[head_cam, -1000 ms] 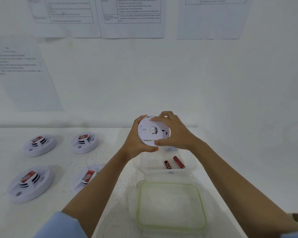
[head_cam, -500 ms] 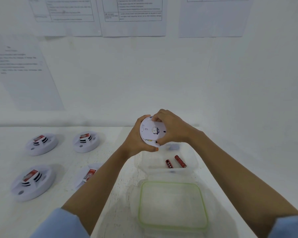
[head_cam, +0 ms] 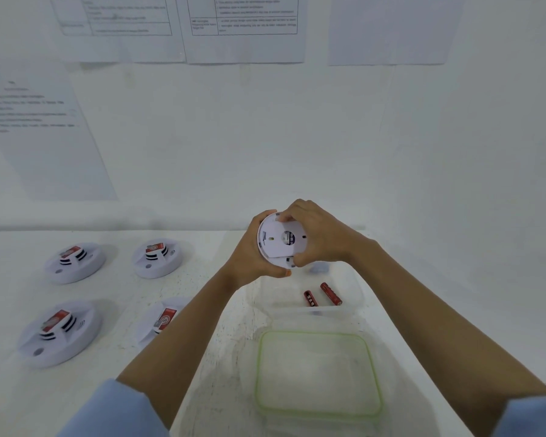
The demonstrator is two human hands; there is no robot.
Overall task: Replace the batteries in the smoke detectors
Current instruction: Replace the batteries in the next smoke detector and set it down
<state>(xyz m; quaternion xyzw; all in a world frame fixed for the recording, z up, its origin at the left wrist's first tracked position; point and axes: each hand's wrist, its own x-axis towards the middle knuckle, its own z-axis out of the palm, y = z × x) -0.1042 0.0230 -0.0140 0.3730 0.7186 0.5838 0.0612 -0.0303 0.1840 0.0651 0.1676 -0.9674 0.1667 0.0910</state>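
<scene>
A round white smoke detector [head_cam: 276, 242] is held in the air above the table with its flat back turned toward me. My left hand [head_cam: 252, 257] grips its left rim from behind. My right hand [head_cam: 320, 236] curls round the right side of its back, fingers at the top edge and thumb at the bottom. Below them, two red batteries [head_cam: 323, 296] lie in a clear plastic container [head_cam: 353, 298]. Several more white detectors with red labels lie face up on the left, such as a far one [head_cam: 156, 258] and a near one [head_cam: 59, 334].
A clear lid with a green rim [head_cam: 319, 373] lies on the white table [head_cam: 221, 326] in front of the container. Printed sheets [head_cam: 243, 26] hang on the white wall close behind. One detector [head_cam: 163, 320] is partly hidden by my left forearm.
Both hands have stayed on the detector. My right hand has shifted round its back, with the fingers now at the top edge. The view has tilted slightly.
</scene>
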